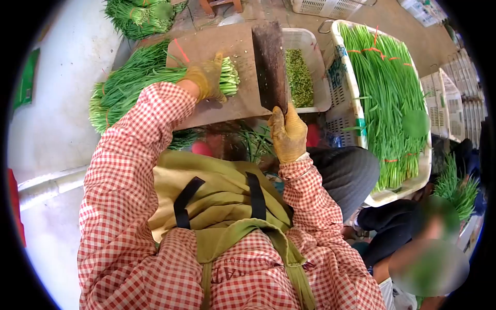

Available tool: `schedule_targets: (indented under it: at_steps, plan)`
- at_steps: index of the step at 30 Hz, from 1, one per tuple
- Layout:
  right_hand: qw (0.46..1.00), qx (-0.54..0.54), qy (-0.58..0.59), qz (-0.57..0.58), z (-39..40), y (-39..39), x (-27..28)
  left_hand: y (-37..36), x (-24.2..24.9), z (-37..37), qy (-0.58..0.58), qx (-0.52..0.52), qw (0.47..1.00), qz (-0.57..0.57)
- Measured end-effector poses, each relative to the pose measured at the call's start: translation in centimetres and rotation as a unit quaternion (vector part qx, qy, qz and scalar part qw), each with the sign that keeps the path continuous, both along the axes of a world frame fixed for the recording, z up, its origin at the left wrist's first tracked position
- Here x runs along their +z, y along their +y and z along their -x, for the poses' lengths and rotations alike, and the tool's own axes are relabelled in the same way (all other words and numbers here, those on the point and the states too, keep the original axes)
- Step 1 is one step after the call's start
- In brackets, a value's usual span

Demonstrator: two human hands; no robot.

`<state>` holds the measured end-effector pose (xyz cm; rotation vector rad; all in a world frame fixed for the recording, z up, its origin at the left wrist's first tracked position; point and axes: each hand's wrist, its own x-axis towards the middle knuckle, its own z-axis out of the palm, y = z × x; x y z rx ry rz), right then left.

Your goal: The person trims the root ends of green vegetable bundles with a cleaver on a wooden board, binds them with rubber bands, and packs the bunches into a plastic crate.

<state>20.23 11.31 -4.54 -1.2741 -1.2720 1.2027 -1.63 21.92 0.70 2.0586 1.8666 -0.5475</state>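
My left hand [206,77], in a yellowish work glove, is closed over a bundle of garlic chives [228,78] on a brown cutting board [217,110]. The pale cut ends stick out to the right of the glove, and the long green leaves trail off to the left. My right hand [288,134], gloved too, grips a large cleaver [270,67] near the board's right edge. Its broad dark blade points away from me and stands apart from the chive ends. The cleaver's handle is hidden in my fist.
A white plastic basin [321,85] right of the board holds chopped bits [298,77]. Beyond it stands a white crate [360,111] packed with tied chives [385,103]. More bundles [139,20] lie at the upper left. Another person [395,227] sits at the lower right.
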Motion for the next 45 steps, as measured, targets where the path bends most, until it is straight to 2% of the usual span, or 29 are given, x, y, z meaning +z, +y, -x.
schedule_targets:
  at_steps: [2, 3, 4, 5, 6, 8, 9, 11, 16, 21, 24, 28, 30, 32, 34, 36, 39, 40, 42, 44, 45]
  plan:
    - [0.999, 0.014, 0.005, 0.03, -0.2, -0.2, -0.1, 1.3, 0.4, -0.9, 0.086, 0.031, 0.992, 0.086]
    - [0.996, 0.02, -0.089, -0.006, -0.3, -0.1, -0.3, 1.7, -0.8, -0.3, 0.091, 0.027, 0.992, 0.089]
    - [0.982, 0.026, -0.18, -0.04, -0.2, 0.0, -0.5, 1.7, -2.8, 0.5, 0.085, -0.015, 0.996, -0.002]
    - [0.984, 0.022, -0.175, -0.033, 0.0, 0.1, -0.7, 1.8, -4.7, 1.4, 0.077, -0.059, 0.991, -0.092]
    - [0.978, 0.013, -0.198, -0.068, 0.2, 0.3, -0.9, 1.9, -5.3, 1.7, 0.082, -0.065, 0.991, -0.086]
    - [0.971, 0.002, -0.219, -0.099, 0.8, 0.8, -1.1, 2.4, -6.5, 2.4, 0.044, -0.06, 0.985, -0.155]
    - [0.966, 0.006, -0.228, -0.122, 1.1, 0.8, -0.8, 2.8, -5.9, 2.3, 0.047, -0.063, 0.985, -0.154]
    - [0.953, 0.011, -0.26, -0.158, 1.8, 0.6, -0.8, 3.6, -3.8, 1.4, 0.015, -0.024, 0.999, 0.016]
    - [0.949, 0.009, -0.268, -0.163, 3.3, 0.7, -0.7, 3.9, -4.2, 1.5, 0.027, -0.001, 1.0, 0.013]
    - [0.946, 0.067, -0.307, -0.082, 4.1, 0.6, -0.8, 3.2, -4.5, 1.8, -0.009, 0.032, 0.999, -0.023]
    - [0.941, 0.07, -0.322, -0.075, 4.6, 0.4, -1.1, 4.1, -4.9, 1.8, 0.037, -0.01, 0.999, 0.017]
    - [0.927, 0.065, -0.347, -0.126, 4.3, 0.8, -1.4, 3.7, -4.6, 2.3, -0.014, 0.002, 1.0, -0.007]
    - [0.955, 0.107, -0.274, -0.028, 4.1, 1.4, -2.6, 4.1, -5.5, 2.9, -0.015, -0.008, 1.0, 0.005]
    - [0.991, 0.031, -0.122, -0.042, 4.8, 1.6, -6.0, 4.2, -5.3, 2.8, -0.018, -0.005, 1.0, 0.01]
    - [0.931, 0.126, -0.34, 0.035, 4.3, 2.7, -0.4, 4.2, -5.1, 2.6, -0.019, -0.004, 1.0, 0.019]
    - [0.93, 0.138, -0.339, 0.042, 4.0, 3.6, 1.4, 4.1, -4.5, 2.1, 0.009, 0.004, 1.0, 0.026]
    - [0.927, 0.143, -0.345, 0.026, 3.9, 4.4, 1.0, 3.9, -3.7, 2.2, -0.009, -0.009, 1.0, 0.022]
    - [0.925, 0.137, -0.353, -0.001, 4.0, 4.7, 0.7, 3.9, -4.0, 2.3, -0.015, -0.007, 1.0, 0.023]
    - [0.917, 0.141, -0.371, 0.028, 4.3, 4.9, 0.7, 3.7, -4.6, 2.5, -0.035, 0.005, 0.999, -0.015]
    - [0.915, 0.152, -0.373, -0.019, 5.1, 5.4, 0.8, 3.6, -4.6, 2.3, -0.031, 0.016, 0.999, 0.011]
    - [0.903, 0.139, -0.406, 0.014, 6.5, 6.1, 1.4, 3.8, -5.3, 2.5, -0.026, 0.008, 1.0, 0.003]
